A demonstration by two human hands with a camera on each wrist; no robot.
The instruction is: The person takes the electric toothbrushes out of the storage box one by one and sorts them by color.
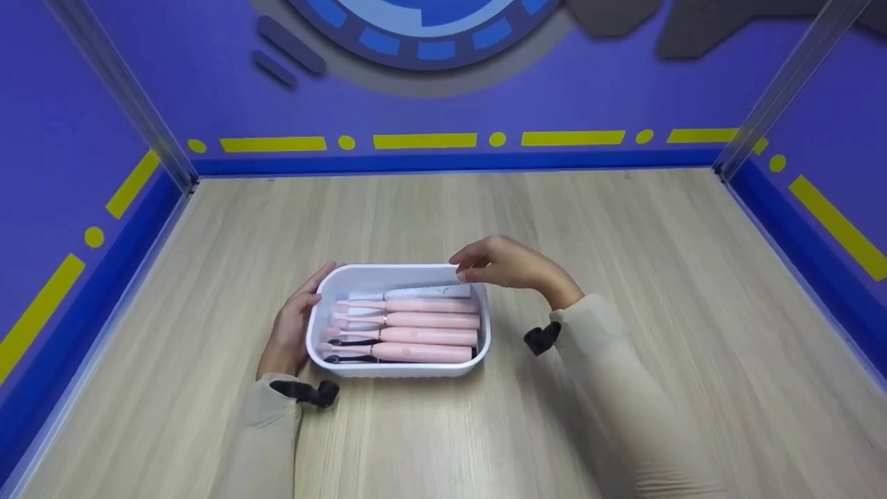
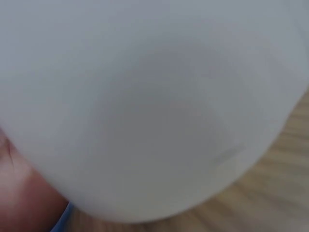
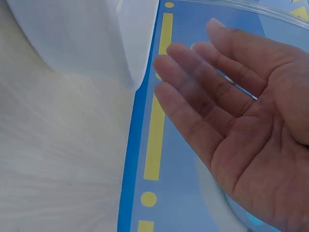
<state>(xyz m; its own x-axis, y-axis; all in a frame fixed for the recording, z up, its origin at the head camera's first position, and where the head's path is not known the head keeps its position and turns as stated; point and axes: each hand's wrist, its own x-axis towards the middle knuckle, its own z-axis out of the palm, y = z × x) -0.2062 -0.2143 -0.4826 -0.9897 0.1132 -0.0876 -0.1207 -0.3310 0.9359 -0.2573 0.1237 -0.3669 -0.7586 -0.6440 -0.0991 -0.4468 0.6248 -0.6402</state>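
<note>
A white plastic bin (image 1: 398, 370) holds several pink electric toothbrushes (image 1: 429, 337), lying side by side with their heads to the left. Behind them in the bin lies a white toothbrush (image 1: 426, 292), and parts of black toothbrushes (image 1: 350, 359) show underneath. My left hand (image 1: 287, 333) holds the bin's left end, thumb by the rim and fingers round the far corner. The bin's blurred wall (image 2: 159, 121) fills most of the left wrist view. Near the back right corner, my right hand (image 1: 516, 267) has loosely bent fingers; the right wrist view shows its palm holding nothing.
Pale wood-grain tabletop (image 1: 416, 443) lies under the bin and arms. Blue-purple panels (image 1: 443, 111) with yellow marks enclose it at the back and both sides. Clear corner posts (image 1: 132, 97) stand at the back. A black wrist device (image 1: 542, 337) sits at the right cuff.
</note>
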